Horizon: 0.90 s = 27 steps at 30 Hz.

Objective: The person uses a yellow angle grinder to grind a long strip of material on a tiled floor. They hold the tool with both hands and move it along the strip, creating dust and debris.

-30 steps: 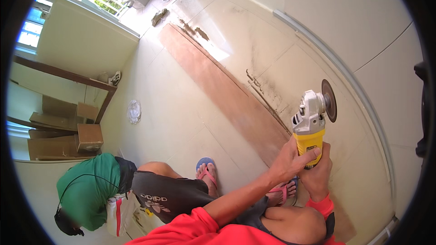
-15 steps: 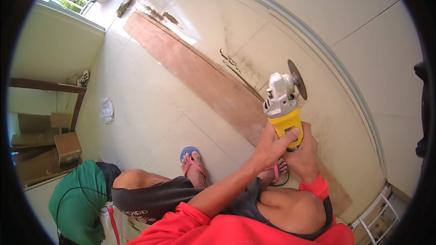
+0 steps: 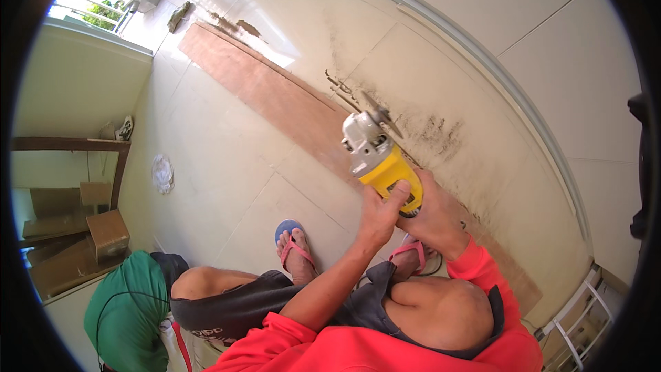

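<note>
The left hand [image 3: 381, 215] wraps the lower end of the grinder [image 3: 380, 158], fingers curled round its yellow body from the near side, thumb up along the casing. The right hand [image 3: 432, 215] closes on the same yellow body from the far side, its fingers mostly hidden behind the tool, its red sleeve [image 3: 482, 269] running back to the lower right. Both hands grip tight; neither is spread.

The grinder sits above the floor, in front of the person's knees. Its long axis runs from the hands up and to the left in the view, away from the body, with the grey metal head at the far end. The disc [image 3: 381, 111] sits beyond that head, seen nearly edge-on and tilted, facing up and to the right. Whether it touches anything below cannot be told.

Under and behind the tool lies a long brown plank [image 3: 261, 86] on the pale tiled floor [image 3: 227, 186], its length running from upper left to lower right. Dark dust marks [image 3: 437, 134] smear the tiles just right of the disc. The person squats, one foot in a pink-strapped sandal [image 3: 292, 241] left of the hands. A green bag [image 3: 127, 306] lies at lower left.
</note>
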Motion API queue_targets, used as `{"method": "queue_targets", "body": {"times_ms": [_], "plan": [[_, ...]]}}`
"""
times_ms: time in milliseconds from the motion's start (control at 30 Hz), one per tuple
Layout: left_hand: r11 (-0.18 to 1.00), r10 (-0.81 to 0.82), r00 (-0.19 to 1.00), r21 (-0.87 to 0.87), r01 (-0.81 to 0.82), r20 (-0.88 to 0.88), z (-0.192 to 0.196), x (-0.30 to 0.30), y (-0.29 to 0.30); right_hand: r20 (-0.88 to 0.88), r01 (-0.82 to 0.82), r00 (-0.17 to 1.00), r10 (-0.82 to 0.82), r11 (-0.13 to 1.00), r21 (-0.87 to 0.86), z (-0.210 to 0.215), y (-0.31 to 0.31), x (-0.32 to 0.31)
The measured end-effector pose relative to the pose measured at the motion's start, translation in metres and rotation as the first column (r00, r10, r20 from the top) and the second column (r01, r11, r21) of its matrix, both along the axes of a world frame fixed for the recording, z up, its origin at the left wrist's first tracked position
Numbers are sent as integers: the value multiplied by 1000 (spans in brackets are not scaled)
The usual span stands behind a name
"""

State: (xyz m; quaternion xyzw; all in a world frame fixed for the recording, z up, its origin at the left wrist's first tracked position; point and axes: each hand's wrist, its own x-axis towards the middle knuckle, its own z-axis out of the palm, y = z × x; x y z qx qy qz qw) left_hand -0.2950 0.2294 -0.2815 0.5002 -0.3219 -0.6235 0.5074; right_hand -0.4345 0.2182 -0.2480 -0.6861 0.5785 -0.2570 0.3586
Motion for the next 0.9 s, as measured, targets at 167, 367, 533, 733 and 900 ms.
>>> {"method": "queue_targets", "body": {"times_ms": [167, 367, 533, 733, 900], "plan": [[988, 153, 987, -43, -151, 45, -13, 12, 13, -57, -99, 994, 97, 994, -39, -10, -1, 12], [965, 246, 966, -118, -235, 85, -28, 26, 19, -90, -184, 980, 177, 979, -82, -18, -2, 23], [956, 291, 952, -77, -284, 94, -38, 32, 20, -55, -200, 979, 197, 978, -60, -28, -7, 34], [956, 291, 944, -77, -282, 157, -47, 44, 18, -58, -219, 975, 216, 974, -53, -41, -11, 44], [963, 270, 933, -68, -262, 237, -53, 58, 8, -52, -246, 968, 244, 967, -58, -53, -22, 54]]}}
